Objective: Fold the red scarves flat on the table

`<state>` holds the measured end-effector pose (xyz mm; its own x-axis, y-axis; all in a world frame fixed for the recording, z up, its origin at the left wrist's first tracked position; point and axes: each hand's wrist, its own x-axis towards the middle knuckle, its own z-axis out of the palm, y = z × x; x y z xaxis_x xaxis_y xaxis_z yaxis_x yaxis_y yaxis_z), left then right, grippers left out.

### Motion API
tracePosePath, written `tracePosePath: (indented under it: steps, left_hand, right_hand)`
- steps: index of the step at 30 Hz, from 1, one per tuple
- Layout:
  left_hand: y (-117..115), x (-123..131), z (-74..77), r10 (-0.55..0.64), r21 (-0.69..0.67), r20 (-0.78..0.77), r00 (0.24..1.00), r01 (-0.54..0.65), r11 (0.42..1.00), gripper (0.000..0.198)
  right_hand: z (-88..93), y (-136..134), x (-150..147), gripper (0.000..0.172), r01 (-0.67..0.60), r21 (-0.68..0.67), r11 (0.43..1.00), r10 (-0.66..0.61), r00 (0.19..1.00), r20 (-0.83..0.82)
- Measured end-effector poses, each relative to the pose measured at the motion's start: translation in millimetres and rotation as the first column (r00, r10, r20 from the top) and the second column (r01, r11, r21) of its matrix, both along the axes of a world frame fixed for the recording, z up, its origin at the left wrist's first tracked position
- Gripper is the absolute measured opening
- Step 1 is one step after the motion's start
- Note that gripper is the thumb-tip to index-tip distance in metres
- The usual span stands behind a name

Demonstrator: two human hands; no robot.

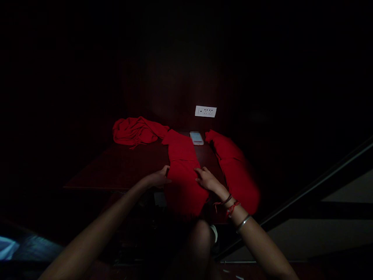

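A long piece of red cloth [183, 171], creased across its middle, lies over the dark table and hangs past its front edge. My left hand [159, 177] is at the cloth's left side, with thumb and fingers apart and the fingertips at its edge. On the right side, my right hand [207, 179] rests its spread fingers on the cloth's edge. Neither hand has visibly closed round the fabric. Another long red cloth [236, 171] lies to the right of my right hand. A crumpled red cloth [134, 132] with thin strands sits at the back left.
A phone [197, 138] with a lit, blurred screen lies behind the middle cloth on the dark table [116, 171]. A white socket plate [205, 111] is on the wall. My knee [201, 235] is below the table front. A slanting dark rail [317, 186] runs at right. Much is too dark to make out.
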<state>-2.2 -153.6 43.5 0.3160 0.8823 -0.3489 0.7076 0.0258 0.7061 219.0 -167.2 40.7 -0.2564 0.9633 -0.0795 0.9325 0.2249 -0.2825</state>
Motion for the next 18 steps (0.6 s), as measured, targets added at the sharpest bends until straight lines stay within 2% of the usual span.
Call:
tracePosePath:
  steps: [4, 6, 9, 12, 15, 18]
  left_hand:
    - [1, -1, 8.1, -0.045, 0.067, -0.241, 0.969, 0.063, 0.996, 0.062]
    - [8, -1, 11.7, -0.019, 0.1, -0.339, 0.941, 0.056, 0.993, 0.063]
    - [26, 3, 12.8, 0.059, 0.152, -0.37, 0.927, -0.003, 0.988, 0.066]
    - [43, 10, 5.8, 0.175, 0.245, -0.35, 0.92, -0.09, 0.965, 0.065]
    - [51, 13, -9.8, 0.254, 0.428, -0.361, 0.897, -0.082, 0.9, 0.061]
    - [52, 10, -27.4, 0.241, 0.576, -0.387, 0.89, 0.029, 0.817, 0.053]
  right_hand:
    - [-5.7, 5, -5, 0.051, 0.024, 0.057, 0.998, -0.028, 0.997, 0.066]
    - [-5.1, 9, -7, 0.051, 0.061, 0.09, 0.994, -0.069, 0.994, 0.085]
    - [-4.6, 15, -11, 0.052, 0.138, 0.169, 0.976, -0.151, 0.986, 0.07]
    - [-8.9, 19, -15, 0.055, 0.033, 0.221, 0.975, -0.052, 0.995, 0.081]
    - [-15.0, 25, -17, 0.055, -0.083, 0.056, 0.995, 0.074, 0.987, 0.143]
    - [-14.6, 32, -16, 0.062, -0.055, -0.134, 0.989, 0.08, 0.979, 0.189]
